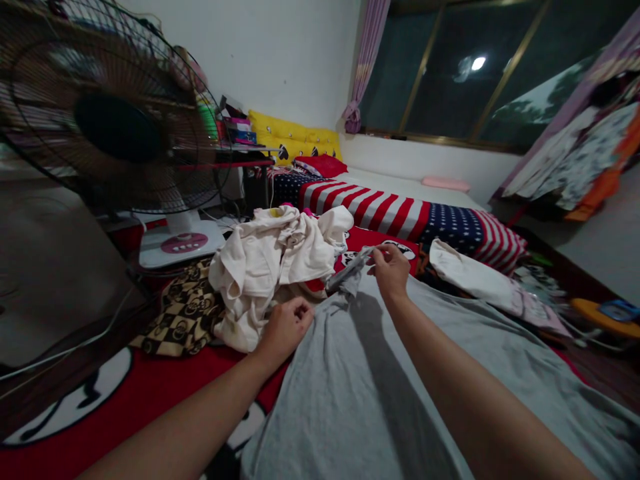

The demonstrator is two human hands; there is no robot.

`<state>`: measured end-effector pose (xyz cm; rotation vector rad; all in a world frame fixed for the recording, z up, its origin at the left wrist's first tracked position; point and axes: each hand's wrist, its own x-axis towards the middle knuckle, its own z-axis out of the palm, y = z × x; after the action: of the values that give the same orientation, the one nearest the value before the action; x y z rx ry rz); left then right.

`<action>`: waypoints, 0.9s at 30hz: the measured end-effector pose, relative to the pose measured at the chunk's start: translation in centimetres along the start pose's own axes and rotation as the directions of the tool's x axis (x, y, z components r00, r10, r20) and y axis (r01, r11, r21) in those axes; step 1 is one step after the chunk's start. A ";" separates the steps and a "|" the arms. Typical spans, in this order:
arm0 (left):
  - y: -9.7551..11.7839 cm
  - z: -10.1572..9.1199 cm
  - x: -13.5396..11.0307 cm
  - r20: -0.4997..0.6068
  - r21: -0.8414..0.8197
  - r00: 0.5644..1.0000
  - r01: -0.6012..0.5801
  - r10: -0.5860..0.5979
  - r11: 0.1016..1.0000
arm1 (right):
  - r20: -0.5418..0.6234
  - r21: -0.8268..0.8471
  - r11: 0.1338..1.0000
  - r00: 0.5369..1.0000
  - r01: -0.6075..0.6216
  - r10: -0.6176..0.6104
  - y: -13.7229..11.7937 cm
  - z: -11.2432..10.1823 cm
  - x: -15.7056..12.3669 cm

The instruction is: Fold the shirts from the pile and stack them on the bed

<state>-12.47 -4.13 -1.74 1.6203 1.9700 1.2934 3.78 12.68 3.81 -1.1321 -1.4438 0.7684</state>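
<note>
A large grey garment lies spread over the red bed sheet in front of me. My right hand pinches the far edge of the grey garment and lifts a fold of it. My left hand is closed on the garment's left edge, next to a heap of cream-white clothes. Both forearms reach forward over the grey cloth.
A running fan stands at the left on a white base. A brown checked cloth lies beside the heap. A stars-and-stripes blanket, yellow pillows and a white garment lie further back. Clothes hang at the right.
</note>
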 end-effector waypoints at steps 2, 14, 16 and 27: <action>0.0 0.0 0.0 0.002 0.009 1.000 0.006 -0.006 1.000 | -0.057 0.149 0.979 0.987 -0.139 0.149 1.2 -1.2 0.5; -0.1 0.3 -0.5 0.052 0.007 0.995 -0.087 0.086 0.996 | -0.166 0.026 0.903 0.889 -0.428 0.426 4.3 -6.0 0.3; 0.0 0.4 -0.6 0.064 0.026 0.993 -0.098 0.096 0.995 | -0.154 -0.103 0.910 0.910 -0.402 0.385 3.9 -6.2 0.0; 2.6 -3.5 -2.3 0.479 0.209 0.878 -0.110 -0.004 0.972 | 0.256 -0.660 0.750 0.925 -0.047 0.283 1.7 -2.8 0.2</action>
<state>-12.47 -7.82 1.48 1.8887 1.8141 0.6007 6.93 13.08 2.86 -1.7405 -2.0130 0.6154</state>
